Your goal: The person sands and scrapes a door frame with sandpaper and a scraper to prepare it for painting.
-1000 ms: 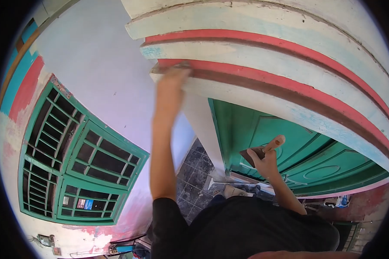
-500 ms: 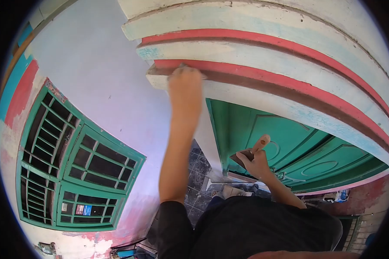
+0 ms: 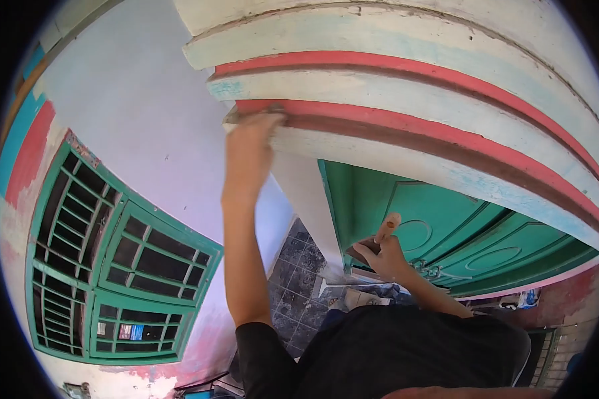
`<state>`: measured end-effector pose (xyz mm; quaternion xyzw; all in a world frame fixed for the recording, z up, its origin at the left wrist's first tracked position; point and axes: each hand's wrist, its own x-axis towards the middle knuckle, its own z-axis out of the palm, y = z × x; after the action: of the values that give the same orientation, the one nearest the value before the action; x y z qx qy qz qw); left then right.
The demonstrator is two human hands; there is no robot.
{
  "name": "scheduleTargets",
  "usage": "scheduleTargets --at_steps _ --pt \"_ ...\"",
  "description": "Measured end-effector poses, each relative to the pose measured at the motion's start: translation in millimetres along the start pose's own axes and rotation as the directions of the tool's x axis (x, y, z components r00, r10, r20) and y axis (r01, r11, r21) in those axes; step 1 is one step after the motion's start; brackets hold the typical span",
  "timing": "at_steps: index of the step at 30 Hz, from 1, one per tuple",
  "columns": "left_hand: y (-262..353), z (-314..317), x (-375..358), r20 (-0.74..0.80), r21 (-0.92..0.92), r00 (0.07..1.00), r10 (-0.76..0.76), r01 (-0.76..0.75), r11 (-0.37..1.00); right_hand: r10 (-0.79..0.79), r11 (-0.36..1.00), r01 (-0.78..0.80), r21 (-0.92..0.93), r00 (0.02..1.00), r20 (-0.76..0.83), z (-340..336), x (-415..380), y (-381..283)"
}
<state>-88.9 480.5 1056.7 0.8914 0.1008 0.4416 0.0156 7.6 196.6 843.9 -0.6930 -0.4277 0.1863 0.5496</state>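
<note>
My left hand is raised to the left end of the lower red-painted ledge over the doorway. Its fingers are closed against the ledge around a small greyish thing, mostly covered and too blurred to name. Lower and to the right, my right hand grips a putty knife by its flat blade end. The knife's wooden handle points up, in front of the green door; part of its blade is hidden by my fingers.
A second red band runs above along the stepped cream moulding. On the left, a green barred window is set in the pale lilac wall. The green door stands behind my right arm. Dark floor tiles lie far below.
My left hand has slid left along the ledge toward its end. My right hand, with the putty knife, has shifted slightly left and down. The view has tilted a little.
</note>
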Motion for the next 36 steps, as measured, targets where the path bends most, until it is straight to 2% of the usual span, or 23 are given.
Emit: scheduleTargets --at_steps 2,4,5,7,8,10,12,14,15,17,19,21,23,24,26,27,29,31,32,34,35,36 --pt "47 17 3 0.055 -0.076 0.99 0.132 -0.128 0.989 0.077 0.997 -0.077 -0.029 0.997 -0.006 -3 1 -2" --pt "86 43 -5 -0.064 -0.189 0.962 0.266 -0.274 0.943 0.05 0.997 -0.05 -0.059 0.999 0.003 3 5 2" --pt "103 50 -7 -0.069 -0.184 0.962 0.265 -0.273 0.944 0.017 0.996 -0.016 -0.083 1.0 0.014 6 9 3" --pt "122 55 -7 -0.137 -0.419 0.96 0.245 -0.28 0.864 -0.004 0.998 0.007 -0.059 0.999 0.037 14 15 -4" --pt "115 54 -6 -0.139 -0.419 0.959 0.246 -0.282 0.863 -0.015 0.999 0.017 -0.039 0.998 0.057 15 16 -6" --pt "83 46 -5 -0.048 -0.261 0.964 0.26 -0.264 0.929 -0.023 0.999 0.025 -0.038 0.998 0.052 10 14 -10" --pt "38 24 -11 0.015 -0.152 0.987 0.16 -0.156 0.976 -0.026 0.999 0.027 -0.037 0.999 0.03 1 10 -5" --pt "-7 2 -18 -0.024 -0.146 0.999 0.023 -0.026 0.989 -0.007 0.998 0.004 -0.056 0.999 -0.049 -12 1 10" --pt "-3 4 -12 -0.018 -0.159 0.999 0.032 -0.035 0.987 0.002 0.998 -0.006 -0.057 0.998 -0.065 -18 0 17" --pt "6 3 -7 -0.011 -0.066 1.0 -0.023 0.022 0.998 0.059 0.987 -0.073 -0.146 0.993 -0.1 -26 -7 29" --pt "44 27 -3 -0.029 -0.059 0.992 0.12 -0.121 0.991 0.042 0.989 -0.055 -0.135 0.994 -0.099 -23 -3 31" --pt "100 57 -5 -0.095 -0.208 0.966 0.242 -0.257 0.944 0.024 0.993 -0.034 -0.117 0.996 -0.083 -13 3 22" --pt "159 72 0 -0.109 -0.381 0.965 0.238 -0.262 0.887 0.071 0.993 -0.066 -0.099 0.996 0.048 0 13 2" --pt "155 69 2 -0.112 -0.379 0.965 0.238 -0.263 0.887 0.068 0.993 -0.063 -0.101 0.996 0.048 8 17 -1" --pt "141 59 5 -0.007 -0.41 0.97 0.243 -0.224 0.884 -0.057 0.997 0.062 -0.052 0.994 0.095 14 18 -5" --pt "124 41 5 0.056 -0.318 0.972 0.23 -0.201 0.926 -0.054 0.994 0.064 -0.093 0.993 0.101 15 17 2" --pt "70 27 -2 0.072 -0.264 0.99 0.123 -0.1 0.959 -0.049 0.996 0.054 -0.074 0.996 0.072 6 11 3" --pt "47 4 1 0.022 -0.25 1.0 -0.007 0.012 0.968 -0.039 0.997 0.041 -0.06 0.999 0.028 -10 6 8" --pt "52 8 5 0.028 -0.261 1.0 0.003 0.005 0.965 -0.022 0.997 0.02 -0.069 0.999 -0.036 -17 1 12" --pt "75 10 10 0.089 -0.028 0.995 0.044 -0.042 0.999 0.005 0.997 -0.013 -0.078 0.995 -0.095 -22 -7 12" --pt "91 24 8 0.033 -0.154 0.989 0.142 -0.135 0.979 0.012 0.998 -0.02 -0.054 0.988 -0.151 -25 -4 9" --pt "121 37 9 0.032 -0.172 0.983 0.18 -0.172 0.97 0.019 0.999 -0.026 -0.029 0.979 -0.204 -29 -1 3"
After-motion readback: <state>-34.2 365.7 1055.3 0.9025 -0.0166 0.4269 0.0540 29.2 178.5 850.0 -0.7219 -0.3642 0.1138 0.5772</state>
